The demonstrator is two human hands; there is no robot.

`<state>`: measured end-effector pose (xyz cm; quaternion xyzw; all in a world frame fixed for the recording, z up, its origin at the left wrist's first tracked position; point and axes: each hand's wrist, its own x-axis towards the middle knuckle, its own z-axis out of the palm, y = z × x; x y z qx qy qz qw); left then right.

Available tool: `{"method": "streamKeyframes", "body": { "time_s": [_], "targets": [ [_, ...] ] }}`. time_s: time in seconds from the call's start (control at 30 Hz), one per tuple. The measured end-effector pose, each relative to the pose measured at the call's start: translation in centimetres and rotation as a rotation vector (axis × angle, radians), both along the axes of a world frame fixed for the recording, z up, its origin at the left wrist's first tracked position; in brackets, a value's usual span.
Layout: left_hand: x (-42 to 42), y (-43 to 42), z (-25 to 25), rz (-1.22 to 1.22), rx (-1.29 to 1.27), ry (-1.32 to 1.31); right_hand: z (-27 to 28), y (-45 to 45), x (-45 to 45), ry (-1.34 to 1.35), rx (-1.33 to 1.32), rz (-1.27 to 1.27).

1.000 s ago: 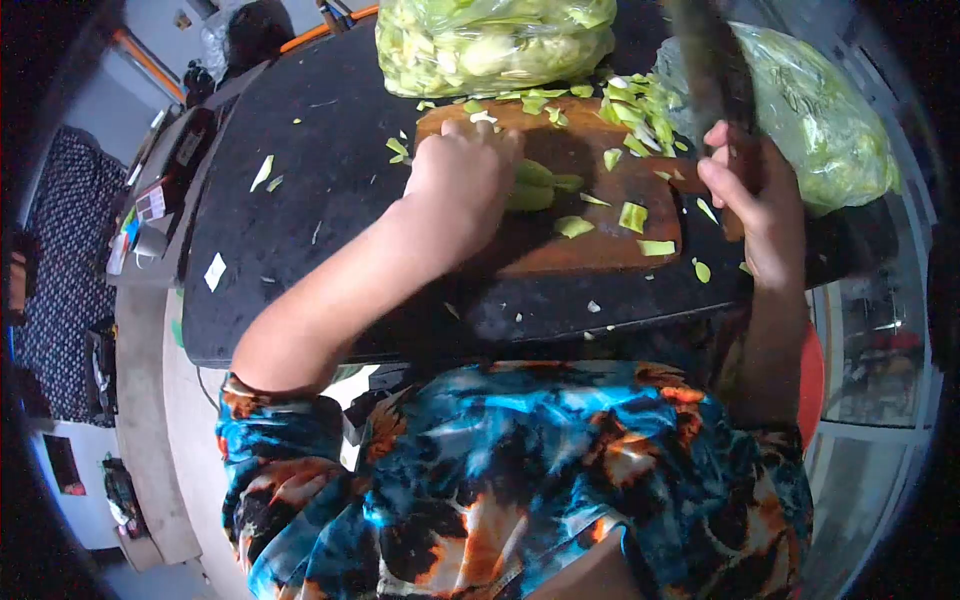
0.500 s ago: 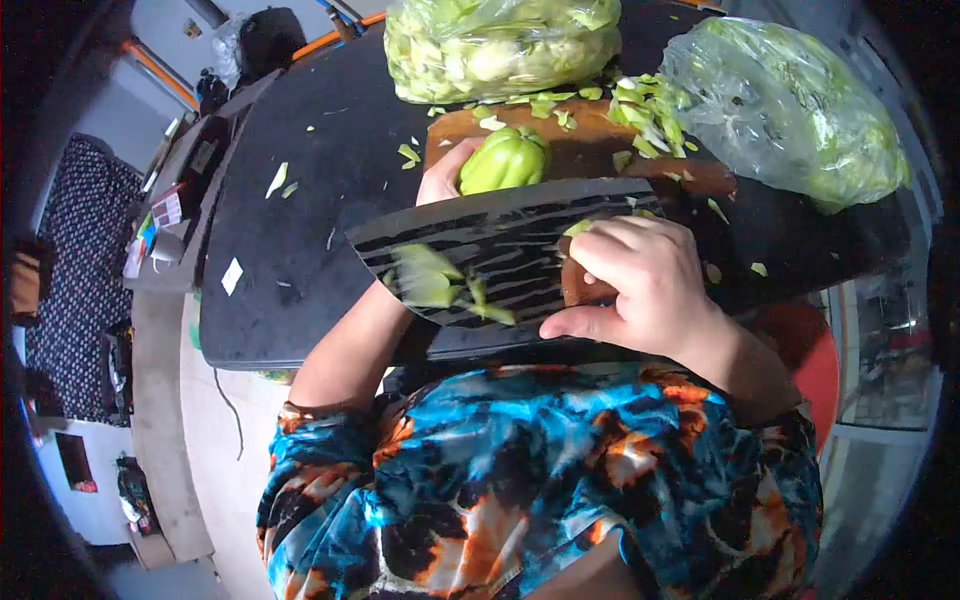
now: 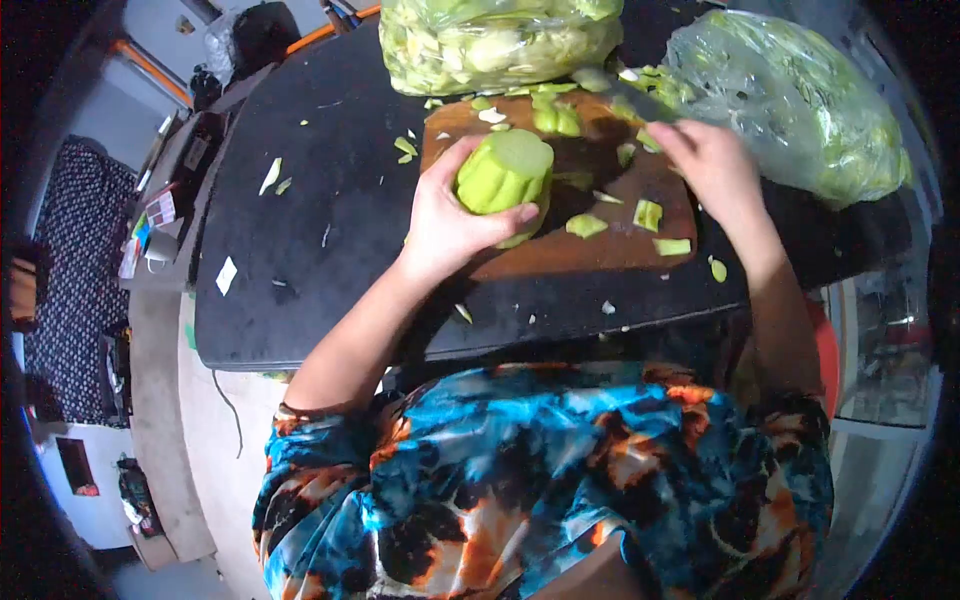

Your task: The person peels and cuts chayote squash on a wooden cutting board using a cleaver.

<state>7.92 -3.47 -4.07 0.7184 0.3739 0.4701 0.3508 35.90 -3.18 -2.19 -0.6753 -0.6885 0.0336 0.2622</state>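
My left hand (image 3: 450, 215) is wrapped round a pale green, ribbed chayote (image 3: 500, 180) and holds it over the near left part of a wooden cutting board (image 3: 630, 255). A flat, pale cut face shows on the chayote's top. Over the far right of the board, my right hand (image 3: 715, 170) grips a cleaver (image 3: 640, 105), seen nearly edge-on and blurred by motion. Its handle is mostly hidden in the fingers. Cut green pieces (image 3: 587, 225) lie scattered on the board, and a lobed green piece (image 3: 556, 118) rests near its far edge.
A clear bag of cut pale green pieces (image 3: 500, 50) stands behind the board. Another plastic bag (image 3: 800, 110) with green contents lies at the right. Peel scraps (image 3: 270, 176) dot the black table (image 3: 290, 300). A red seat (image 3: 825, 345) is at the right below the table edge.
My right hand has swung the cleaver from in front of the chayote to the far right of the board. The chayote now shows a flat cut top, and more pieces lie on the board.
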Motion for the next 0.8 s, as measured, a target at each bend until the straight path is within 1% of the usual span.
{"method": "streamKeyframes", "body": {
  "time_s": [0.03, 0.07, 0.1, 0.13, 0.2, 0.23, 0.27, 0.33, 0.37, 0.43, 0.53, 0.6, 0.67, 0.7, 0.73, 0.8],
  "targets": [
    [0.1, 0.3, 0.4, -0.005, -0.041, -0.038, 0.2, 0.0, 1.1, 0.099, 0.064, -0.03],
    [0.2, 0.2, 0.6, -0.012, -0.097, -0.074, 1.0, -0.1, 1.5, 0.105, 0.16, -0.02],
    [0.2, 0.1, 0.6, -0.019, -0.156, -0.106, 2.2, -0.6, 1.4, 0.126, 0.146, -0.051],
    [0.1, 0.2, 0.5, -0.007, -0.118, -0.127, 3.3, -1.1, 1.0, 0.149, 0.138, -0.084],
    [0.1, 0.6, 0.4, 0.016, -0.032, -0.162, 3.1, -1.4, 1.1, 0.299, 0.137, -0.016],
    [0.0, 0.8, 0.7, 0.002, -0.023, -0.22, 3.0, -1.6, 1.2, 0.375, 0.137, 0.018],
    [-0.3, 0.8, 0.9, -0.016, -0.093, -0.276, 2.8, -1.9, 1.2, 0.386, 0.107, 0.025],
    [-1.3, 1.4, 0.7, -0.068, -0.069, -0.17, 2.2, -2.7, 1.1, 0.404, 0.042, 0.045],
    [-1.5, 1.5, 0.7, -0.078, -0.081, -0.144, 2.3, -3.5, 0.5, 0.568, -0.023, 0.062],
    [-1.8, 1.6, 0.7, -0.098, -0.108, -0.09, 2.3, -4.4, 0.1, 0.694, -0.033, 0.17],
    [-1.0, 1.7, 1.0, -0.078, -0.101, -0.049, 3.2, -5.7, -0.7, 0.815, -0.04, 0.298],
    [-1.1, 1.7, 1.4, 0.003, -0.06, 0.056, 3.7, -6.2, -1.2, 0.924, -0.035, 0.344],
    [-1.8, 1.1, 3.2, 0.05, -0.047, 0.181, 3.7, -6.5, -0.2, 0.915, -0.055, 0.382],
    [-3.0, 1.4, 3.2, 0.095, 0.054, 0.3, 3.7, -6.6, 0.4, 0.912, -0.066, 0.4],
    [-3.8, 1.4, 3.1, 0.096, 0.16, 0.295, 3.7, -6.8, 0.6, 0.923, -0.07, 0.384],
    [-5.1, 0.8, 3.7, -0.018, 0.006, 0.259, 3.5, -7.3, 0.7, 0.95, -0.085, 0.35]
  ]
}}
